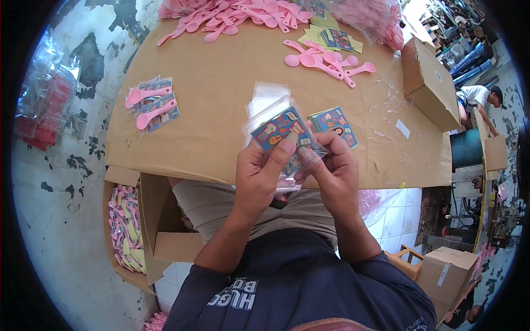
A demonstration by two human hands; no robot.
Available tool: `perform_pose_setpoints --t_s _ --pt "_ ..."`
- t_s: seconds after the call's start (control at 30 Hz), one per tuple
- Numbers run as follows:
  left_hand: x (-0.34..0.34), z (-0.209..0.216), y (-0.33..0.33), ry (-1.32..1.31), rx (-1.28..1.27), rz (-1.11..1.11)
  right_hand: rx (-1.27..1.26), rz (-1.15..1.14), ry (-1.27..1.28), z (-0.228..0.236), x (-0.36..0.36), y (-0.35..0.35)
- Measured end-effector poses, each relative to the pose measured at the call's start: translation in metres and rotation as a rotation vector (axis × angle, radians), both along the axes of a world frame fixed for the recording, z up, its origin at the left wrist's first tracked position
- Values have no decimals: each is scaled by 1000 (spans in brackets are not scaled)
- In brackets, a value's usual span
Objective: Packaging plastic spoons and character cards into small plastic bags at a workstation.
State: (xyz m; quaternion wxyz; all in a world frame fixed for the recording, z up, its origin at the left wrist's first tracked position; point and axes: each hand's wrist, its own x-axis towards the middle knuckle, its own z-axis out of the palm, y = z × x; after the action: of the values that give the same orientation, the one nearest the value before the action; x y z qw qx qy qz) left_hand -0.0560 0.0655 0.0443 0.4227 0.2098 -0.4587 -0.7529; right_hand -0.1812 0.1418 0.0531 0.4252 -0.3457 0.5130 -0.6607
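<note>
Two bare hands at the near edge of a brown cardboard work surface (pixel 221 105). Left hand (pixel 259 174): closed, thumb pressed on a blue printed card (pixel 279 131) held inside a clear plastic sleeve (pixel 264 110). Right hand (pixel 331 174): closed, fingers pinching the sleeve's right edge beside the card. Card and sleeve are held just above the surface's near edge, in the middle of the view.

One second printed card (pixel 334 126), lying flat just right of the held one.
Several clear sleeves, stacked behind the held one; count cannot be told.
Two finished packets (pixel 152 105), each with a pink spoon and card, on the left of the surface.
One small cluster of loose pink spoons (pixel 328 60), far right.
One large heap of pink spoons (pixel 232 15), far edge.
One stack of printed cards (pixel 334 38), far, between heap and cluster.
One open carton (pixel 128 226) of filled packets, near left, below the surface.
One closed carton (pixel 430 83), right edge.
</note>
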Motion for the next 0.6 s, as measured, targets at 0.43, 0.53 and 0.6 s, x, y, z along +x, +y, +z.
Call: perform_pose_setpoints --t_s 0.43,0.53,0.6 --pt "-7 -11 11 -41 -107 -19 -117 -13 -3 -11 -5 2" --pt "-5 -11 13 -162 -216 5 -103 -23 -69 -9 0 2" --pt "-5 -4 16 -221 -202 -6 -92 -18 -109 -9 1 3"
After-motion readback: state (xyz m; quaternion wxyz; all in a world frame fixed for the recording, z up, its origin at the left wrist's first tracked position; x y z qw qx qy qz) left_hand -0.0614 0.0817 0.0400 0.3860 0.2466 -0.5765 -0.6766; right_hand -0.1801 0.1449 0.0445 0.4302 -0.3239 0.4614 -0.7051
